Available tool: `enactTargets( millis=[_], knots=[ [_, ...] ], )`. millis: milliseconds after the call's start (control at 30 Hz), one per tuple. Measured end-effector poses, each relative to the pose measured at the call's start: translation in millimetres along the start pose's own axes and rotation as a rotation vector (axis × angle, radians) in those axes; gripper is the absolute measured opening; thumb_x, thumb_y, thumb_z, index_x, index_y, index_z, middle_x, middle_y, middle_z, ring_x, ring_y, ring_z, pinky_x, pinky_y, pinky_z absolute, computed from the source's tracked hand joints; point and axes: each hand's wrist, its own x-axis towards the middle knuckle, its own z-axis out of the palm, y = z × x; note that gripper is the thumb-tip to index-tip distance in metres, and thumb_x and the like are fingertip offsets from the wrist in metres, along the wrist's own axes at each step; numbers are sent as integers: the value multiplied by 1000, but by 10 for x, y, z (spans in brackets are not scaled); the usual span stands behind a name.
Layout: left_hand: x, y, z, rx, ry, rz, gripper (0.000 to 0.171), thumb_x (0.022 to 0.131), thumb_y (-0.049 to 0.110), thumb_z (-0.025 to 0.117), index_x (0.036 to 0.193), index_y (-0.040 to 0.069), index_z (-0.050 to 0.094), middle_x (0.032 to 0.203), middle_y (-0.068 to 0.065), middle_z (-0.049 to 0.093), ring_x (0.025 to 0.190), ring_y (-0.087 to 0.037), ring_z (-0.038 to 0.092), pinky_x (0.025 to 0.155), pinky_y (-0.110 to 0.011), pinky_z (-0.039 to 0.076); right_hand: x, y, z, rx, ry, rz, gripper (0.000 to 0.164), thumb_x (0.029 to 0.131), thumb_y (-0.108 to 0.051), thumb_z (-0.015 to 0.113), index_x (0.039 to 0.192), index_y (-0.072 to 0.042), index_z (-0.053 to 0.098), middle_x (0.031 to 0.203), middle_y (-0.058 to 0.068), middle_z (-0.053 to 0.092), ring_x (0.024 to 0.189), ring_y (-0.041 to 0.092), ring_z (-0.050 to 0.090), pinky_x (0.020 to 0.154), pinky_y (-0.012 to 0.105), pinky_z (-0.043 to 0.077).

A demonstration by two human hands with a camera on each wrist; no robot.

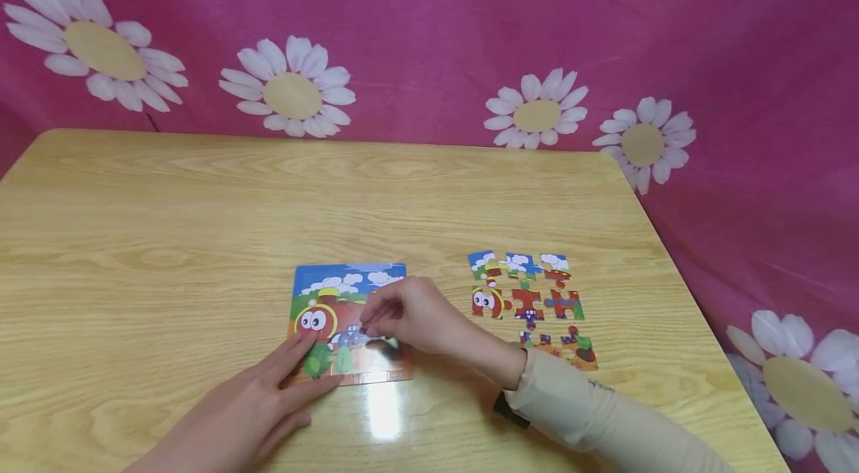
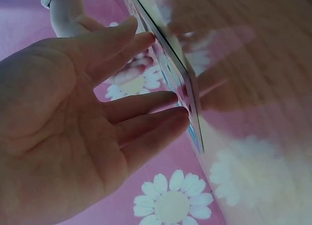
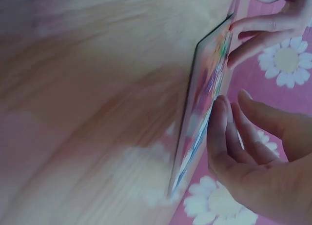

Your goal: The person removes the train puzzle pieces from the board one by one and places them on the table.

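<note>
A colourful picture puzzle board (image 1: pixel 344 361) lies flat on the table, showing a red round-eyed character, clouds and green bushes. My left hand (image 1: pixel 258 395) rests its fingertips on the board's left and lower edge, fingers extended; the left wrist view shows the palm (image 2: pixel 63 132) with nothing in it. Over the board's right half, my right hand (image 1: pixel 419 316) bends its fingers down to the picture. In the right wrist view those fingers (image 3: pixel 218 132) touch or nearly touch the board (image 3: pixel 202 95), the thumb stands apart, and I see no piece between them.
Several loose jigsaw pieces (image 1: pixel 526 303) lie in rows to the right of the board; my right forearm partly covers the lowest row. The wooden table (image 1: pixel 201 212) ends at a pink flowered cloth (image 1: pixel 416 40) behind and to the right.
</note>
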Motion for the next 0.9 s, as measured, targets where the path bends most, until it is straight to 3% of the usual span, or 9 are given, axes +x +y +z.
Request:
enactTargets(
  millis=[400,633,900],
  knots=[
    [-164,-95,56,-18,-62,-77,49,87,31,74,134,30,62,143,-26,44,119,-38,56,78,-44,56,278,-185,282,-70,-6,8,7,82,-4,79,89,-5,76,79,-1,73,67,-4,61,65,15,47],
    [-164,-91,70,-39,-87,-114,46,88,33,73,133,30,63,144,-28,43,123,-41,52,80,-45,55,315,-230,339,-20,-44,62,6,82,-2,78,87,-4,76,75,0,73,66,-4,64,64,15,49],
    [-162,-96,57,-18,-64,-81,47,87,31,74,133,28,64,143,-27,44,125,-40,51,79,-43,55,331,-267,355,-3,-74,98,7,84,3,74,89,-2,74,71,-4,72,65,-2,64,65,15,48]
  ],
)
